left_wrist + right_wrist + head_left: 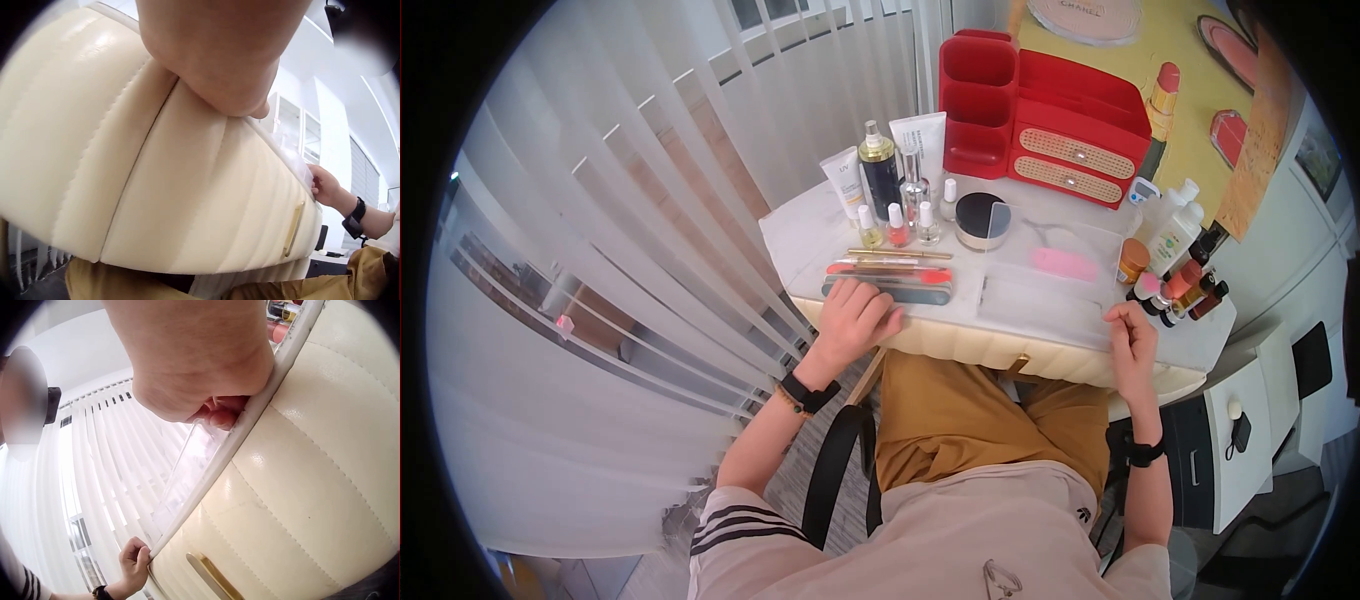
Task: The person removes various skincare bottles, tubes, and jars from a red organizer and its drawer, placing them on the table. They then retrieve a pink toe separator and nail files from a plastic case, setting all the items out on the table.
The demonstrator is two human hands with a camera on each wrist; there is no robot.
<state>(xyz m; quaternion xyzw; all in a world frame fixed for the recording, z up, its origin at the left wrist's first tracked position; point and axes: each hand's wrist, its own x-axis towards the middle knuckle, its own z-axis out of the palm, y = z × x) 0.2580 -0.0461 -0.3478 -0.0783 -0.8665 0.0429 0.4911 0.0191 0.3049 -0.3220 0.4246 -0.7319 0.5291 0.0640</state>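
My left hand (855, 322) rests at the front left edge of the table, fingers loosely bent. Its fingertips overlap a row of nail files (915, 291) in the head view. On the right, my other hand (1133, 348) rests at the front edge with loosely curled fingers and nothing visibly held. Right beside its fingertips lies a clear plastic case (1040, 308), its transparent lid (1025, 232) raised behind it. A pink oblong piece (1065, 264) shows at the lid. Above the files lie slim gold-coloured sticks (900, 253).
Small bottles (898, 226), taller bottles (878, 165) and white tubes (920, 138) stand back left, near a black-lidded jar (981, 218). Behind is a red organizer (980, 105). More bottles (1176, 235) and an orange jar (1133, 260) crowd the right side. White curtains (670, 200) hang at left.
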